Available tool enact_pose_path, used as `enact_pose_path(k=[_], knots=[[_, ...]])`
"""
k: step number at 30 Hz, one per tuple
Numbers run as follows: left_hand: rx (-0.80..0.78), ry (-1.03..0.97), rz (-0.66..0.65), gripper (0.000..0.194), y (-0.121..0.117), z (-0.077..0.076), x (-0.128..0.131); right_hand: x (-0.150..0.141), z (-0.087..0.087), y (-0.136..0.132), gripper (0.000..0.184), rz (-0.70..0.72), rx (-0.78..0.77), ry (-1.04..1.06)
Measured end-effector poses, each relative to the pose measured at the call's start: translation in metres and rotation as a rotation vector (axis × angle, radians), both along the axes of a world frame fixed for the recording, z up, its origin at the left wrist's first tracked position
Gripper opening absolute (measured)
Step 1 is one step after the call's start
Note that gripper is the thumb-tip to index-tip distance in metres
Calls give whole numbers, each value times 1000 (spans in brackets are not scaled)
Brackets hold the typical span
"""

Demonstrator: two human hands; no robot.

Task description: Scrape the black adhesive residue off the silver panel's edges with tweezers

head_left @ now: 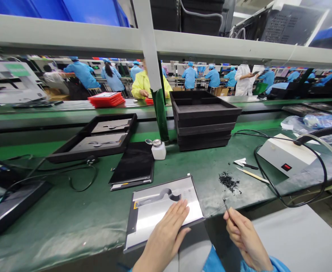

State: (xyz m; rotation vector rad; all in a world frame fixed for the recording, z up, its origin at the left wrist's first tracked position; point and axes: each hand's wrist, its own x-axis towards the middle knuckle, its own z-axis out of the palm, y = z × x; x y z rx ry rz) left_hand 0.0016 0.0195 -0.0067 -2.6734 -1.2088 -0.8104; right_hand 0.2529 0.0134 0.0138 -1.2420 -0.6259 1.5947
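Apparently midway: black scraps [229, 182] heaped on bench [77, 215], so some bits look already off. Silver panel [150, 217] at bench's near edge, slightly overhanging; left hand [168, 230] laid flat on it, pinching nothing. Right hand [243, 228] pinching thin dark tool [226, 207], tip near scraps, off panel. Two panels [106, 138] in tray [88, 152], finished or waiting unclear. What's left on silver one: can't tell.
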Motion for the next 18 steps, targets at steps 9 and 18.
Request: enact_pose_path(k=[9, 18], knots=[[0, 3, -7, 48, 0, 0, 0, 8, 9, 2, 63, -58, -2, 14], [18, 11, -9, 50, 1, -1, 0, 11, 2, 3, 59, -48, 36, 19]])
